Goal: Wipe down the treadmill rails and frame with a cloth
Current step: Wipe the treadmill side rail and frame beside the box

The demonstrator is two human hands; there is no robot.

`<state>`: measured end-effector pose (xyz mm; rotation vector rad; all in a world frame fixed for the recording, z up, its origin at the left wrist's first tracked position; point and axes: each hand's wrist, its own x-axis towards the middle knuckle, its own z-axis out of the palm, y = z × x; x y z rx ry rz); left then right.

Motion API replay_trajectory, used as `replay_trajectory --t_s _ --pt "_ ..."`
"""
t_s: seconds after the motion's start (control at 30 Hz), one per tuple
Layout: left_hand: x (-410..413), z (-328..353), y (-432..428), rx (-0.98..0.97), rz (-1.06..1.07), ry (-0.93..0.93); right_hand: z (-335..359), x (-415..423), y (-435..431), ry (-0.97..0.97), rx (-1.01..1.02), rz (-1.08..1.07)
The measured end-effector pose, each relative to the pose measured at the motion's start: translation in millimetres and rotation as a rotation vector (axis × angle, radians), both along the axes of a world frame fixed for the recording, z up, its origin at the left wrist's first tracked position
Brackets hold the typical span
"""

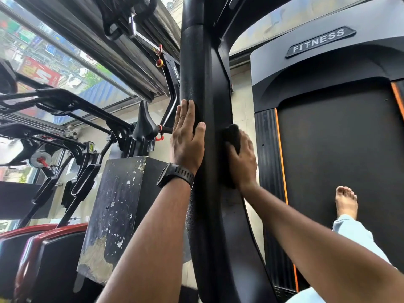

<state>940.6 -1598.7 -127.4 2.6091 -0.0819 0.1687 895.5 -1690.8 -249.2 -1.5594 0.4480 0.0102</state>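
Holding both forearms (pixel 153 237) up, watch (pixel 176 174) on left wrist. Resting left hand (pixel 187 136) flat, fingers (pixel 185 112) straight and together, on padded rail (pixel 190 73), likely for bracing. Gripping dark cloth (pixel 232 136) in right hand (pixel 242 162), fingers curled over it, pressing it onto frame (pixel 216 88) just beside rail for wiping. Standing barefoot on belt (pixel 338 149), right.

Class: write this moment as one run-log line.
left hand: flat on padded rail | right hand: holds cloth against frame | foot: bare, on belt
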Motion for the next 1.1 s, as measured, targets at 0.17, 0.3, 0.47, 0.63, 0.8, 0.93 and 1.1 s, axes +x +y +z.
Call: replay_trajectory --t_s 0.17,0.3,0.47,0.63,0.8,0.93,1.1 --pt "0.5 0.0 0.0 -0.004 0.001 0.001 15.3 -8.4 2.0 0.016 0.090 0.008" --pt "0.3 0.8 0.2 -0.006 -0.005 0.001 16.9 -27.0 3.3 -0.222 0.042 0.033" --pt "-1.4 0.6 0.1 -0.019 -0.012 0.002 1.2 -24.9 2.4 0.089 0.048 0.043" --pt "-2.4 0.2 1.6 -0.009 -0.017 0.016 15.4 -37.0 3.7 -0.225 0.074 0.045" --pt "-9.6 0.7 1.6 0.049 -0.042 0.030 2.1 -30.8 0.8 0.078 0.070 0.045" --pt "-10.0 -0.2 3.1 0.055 -0.043 0.041 19.6 -53.5 6.4 -0.233 0.056 0.031" --pt "-28.9 -4.0 5.9 0.067 -0.039 0.005 6.0 -36.8 -2.2 0.076 0.077 0.091"
